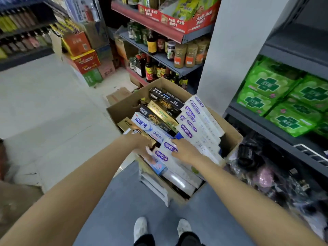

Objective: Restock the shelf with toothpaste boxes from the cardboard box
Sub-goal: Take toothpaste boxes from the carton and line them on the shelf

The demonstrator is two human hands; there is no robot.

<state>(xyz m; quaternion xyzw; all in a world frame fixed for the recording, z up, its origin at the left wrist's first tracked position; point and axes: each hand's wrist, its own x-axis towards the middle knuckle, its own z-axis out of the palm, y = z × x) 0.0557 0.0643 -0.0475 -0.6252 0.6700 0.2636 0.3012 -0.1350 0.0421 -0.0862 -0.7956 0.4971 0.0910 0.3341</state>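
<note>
— Cardboard box (229, 137) looks full?
— Nearly full, so I judge restocking has barely begun. My left hand (142, 141) curls onto a gold toothpaste box (131, 129); my right hand (184, 151) lies flat, fingers straight, on a white toothpaste box (169, 148). None lifted toward the shelf (276, 137) yet.

Illumination is even, diffuse and fairly bright. The pale floor (44, 107) is nearly washed out. Glare streaks the glossy wrap (177, 180) just below the fingers (174, 147). Shelves (291, 132) well right of the fingers hold deep shadow. Wide-angle distortion bends frame edges; overall detail is soft, with blurred forearms.
</note>
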